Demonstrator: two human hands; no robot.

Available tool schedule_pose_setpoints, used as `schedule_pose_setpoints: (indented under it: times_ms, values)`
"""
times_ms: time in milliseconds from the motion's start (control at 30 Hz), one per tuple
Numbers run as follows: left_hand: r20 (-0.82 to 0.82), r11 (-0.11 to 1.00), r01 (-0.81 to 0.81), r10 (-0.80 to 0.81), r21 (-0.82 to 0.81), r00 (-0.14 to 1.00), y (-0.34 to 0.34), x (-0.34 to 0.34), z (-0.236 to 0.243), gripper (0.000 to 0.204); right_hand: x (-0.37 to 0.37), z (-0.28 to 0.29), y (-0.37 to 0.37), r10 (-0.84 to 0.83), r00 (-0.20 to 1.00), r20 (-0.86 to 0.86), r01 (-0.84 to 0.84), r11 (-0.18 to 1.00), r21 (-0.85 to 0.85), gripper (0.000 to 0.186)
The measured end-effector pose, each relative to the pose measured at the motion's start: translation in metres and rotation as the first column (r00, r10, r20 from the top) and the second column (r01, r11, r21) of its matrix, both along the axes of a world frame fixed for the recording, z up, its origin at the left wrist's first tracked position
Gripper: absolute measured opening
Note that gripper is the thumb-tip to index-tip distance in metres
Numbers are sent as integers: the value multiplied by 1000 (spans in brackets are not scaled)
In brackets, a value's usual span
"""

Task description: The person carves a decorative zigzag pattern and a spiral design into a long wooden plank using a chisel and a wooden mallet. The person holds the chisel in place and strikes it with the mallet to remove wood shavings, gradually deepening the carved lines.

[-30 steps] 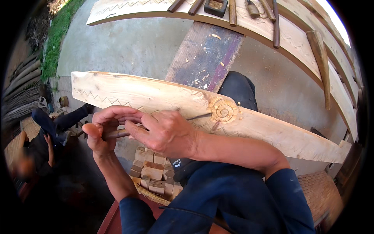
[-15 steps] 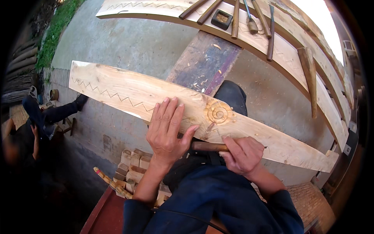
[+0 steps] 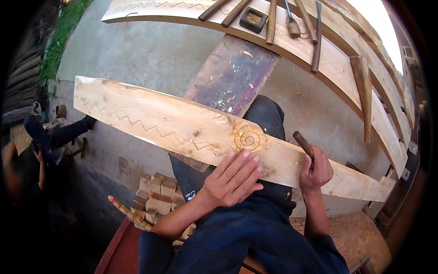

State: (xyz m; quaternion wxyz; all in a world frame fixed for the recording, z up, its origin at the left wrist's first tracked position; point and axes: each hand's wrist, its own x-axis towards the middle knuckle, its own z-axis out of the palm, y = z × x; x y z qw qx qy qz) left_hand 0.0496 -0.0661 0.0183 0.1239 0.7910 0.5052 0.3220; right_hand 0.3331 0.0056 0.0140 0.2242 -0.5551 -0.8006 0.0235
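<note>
A long pale wooden board (image 3: 169, 114) lies across my lap, with a zigzag line cut along it and a round spiral carving (image 3: 249, 137) near its middle. My left hand (image 3: 235, 178) rests at the board's near edge just below the spiral, fingers stretched out and holding nothing. To the right, my right hand (image 3: 315, 170) is closed around a wooden-handled carving tool (image 3: 303, 142). The handle sticks up past my fist; its working end is hidden.
Beyond, a larger curved beam (image 3: 182, 14) carries several wooden-handled tools (image 3: 271, 27), a small dark square box (image 3: 253, 20) and a wooden mallet (image 3: 362, 91). A plank (image 3: 219, 77) runs under the board. Wood blocks (image 3: 157, 196) are piled at lower left; another person (image 3: 41, 141) sits far left.
My left hand has slid right and nearer, to below the spiral. My right hand has moved right and turned the tool's handle upward. The view has shifted slightly.
</note>
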Motion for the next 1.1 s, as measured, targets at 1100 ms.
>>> schedule_pose_setpoints:
  times_ms: [1100]
  values:
    - [16, 976, 137, -142, 172, 990, 47, -18, -19, 41, 1, 2, 0, -31, 994, 101, 40, 996, -82, 40]
